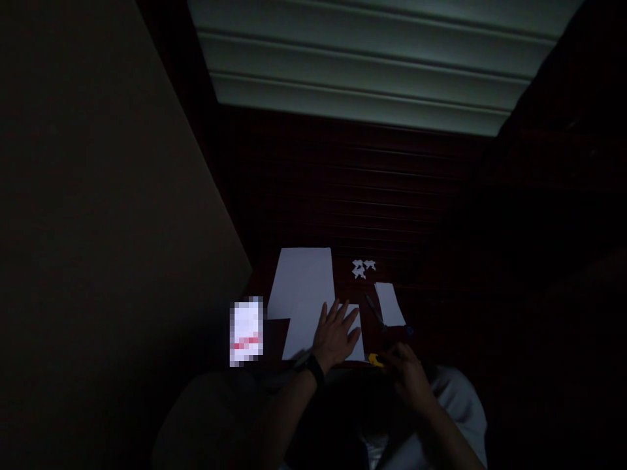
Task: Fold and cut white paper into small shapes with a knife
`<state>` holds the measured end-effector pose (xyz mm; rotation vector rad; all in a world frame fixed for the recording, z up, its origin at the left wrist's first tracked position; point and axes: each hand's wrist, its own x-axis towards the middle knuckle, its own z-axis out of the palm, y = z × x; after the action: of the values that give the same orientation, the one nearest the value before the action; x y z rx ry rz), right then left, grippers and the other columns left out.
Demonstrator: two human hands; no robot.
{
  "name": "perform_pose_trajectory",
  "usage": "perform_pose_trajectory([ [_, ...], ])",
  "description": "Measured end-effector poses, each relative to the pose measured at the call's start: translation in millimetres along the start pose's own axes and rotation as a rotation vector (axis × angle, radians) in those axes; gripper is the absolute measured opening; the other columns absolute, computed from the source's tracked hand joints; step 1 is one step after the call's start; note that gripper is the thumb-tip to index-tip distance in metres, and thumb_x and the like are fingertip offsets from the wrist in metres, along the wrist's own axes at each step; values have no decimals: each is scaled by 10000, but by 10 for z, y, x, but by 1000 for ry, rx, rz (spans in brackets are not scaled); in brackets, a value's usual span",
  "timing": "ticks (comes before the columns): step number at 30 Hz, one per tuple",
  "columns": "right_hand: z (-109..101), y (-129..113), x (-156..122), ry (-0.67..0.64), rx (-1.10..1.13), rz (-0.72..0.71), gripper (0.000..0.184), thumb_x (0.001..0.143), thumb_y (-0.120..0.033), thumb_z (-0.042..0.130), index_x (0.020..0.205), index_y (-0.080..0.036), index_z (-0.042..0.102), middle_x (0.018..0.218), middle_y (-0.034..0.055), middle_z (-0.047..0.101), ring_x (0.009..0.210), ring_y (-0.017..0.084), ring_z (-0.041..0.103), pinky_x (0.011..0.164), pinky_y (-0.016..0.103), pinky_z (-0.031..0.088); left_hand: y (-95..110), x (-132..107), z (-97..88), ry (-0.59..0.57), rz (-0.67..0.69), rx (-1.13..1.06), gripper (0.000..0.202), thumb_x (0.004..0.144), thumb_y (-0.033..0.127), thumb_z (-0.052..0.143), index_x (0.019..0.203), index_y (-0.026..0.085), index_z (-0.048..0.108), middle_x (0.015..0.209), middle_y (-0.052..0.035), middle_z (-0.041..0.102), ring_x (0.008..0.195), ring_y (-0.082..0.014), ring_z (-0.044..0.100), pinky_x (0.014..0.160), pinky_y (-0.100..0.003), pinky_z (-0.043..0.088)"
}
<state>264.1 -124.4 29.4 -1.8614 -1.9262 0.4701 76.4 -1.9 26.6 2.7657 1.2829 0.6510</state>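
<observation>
My left hand [336,338] lies flat with its fingers spread on a white sheet of paper [300,333] near the front edge of the dark table. A dark watch sits on that wrist. Just right of the sheet's lower corner, my right hand [405,367] is closed around a yellow utility knife [376,360]. Its yellow end points left toward the paper; the blade is too dark to make out. Behind the sheet rests a larger white sheet [306,274], partly overlapped by the nearer one.
Several small cut paper pieces [359,269] lie at the back right of the table. A pen [375,311] is beside a narrow stack of white paper [390,304]. To the left glows a blurred-out bright screen [246,326]. A wall [122,196] borders the left side.
</observation>
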Motion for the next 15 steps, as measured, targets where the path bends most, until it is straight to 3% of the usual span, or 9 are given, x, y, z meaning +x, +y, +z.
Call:
perform_pose_trajectory([
  [4,20,48,39,15,18,-20,408,736,-108,557,1095,-280,650,984,60,571,950,232,502,820,336,398,-50,-34,-142,15,-14,13,481,922,413,357,1380,267,378,1475,-26,328,1388,-263,170,1130,-537,71],
  [10,3,36,54,3,21,-25,375,747,-128,562,1080,-273,655,982,62,580,933,229,514,810,337,403,-362,-264,-404,5,49,44,463,917,349,389,1372,270,391,1485,-15,307,1388,-254,178,1132,-519,105],
  [15,-27,14,52,5,39,-20,401,726,-117,574,1083,-282,652,988,54,583,948,227,516,816,327,403,-493,-427,-397,-15,37,63,455,907,359,410,1357,294,414,1473,-9,332,1382,-265,196,1122,-532,116],
])
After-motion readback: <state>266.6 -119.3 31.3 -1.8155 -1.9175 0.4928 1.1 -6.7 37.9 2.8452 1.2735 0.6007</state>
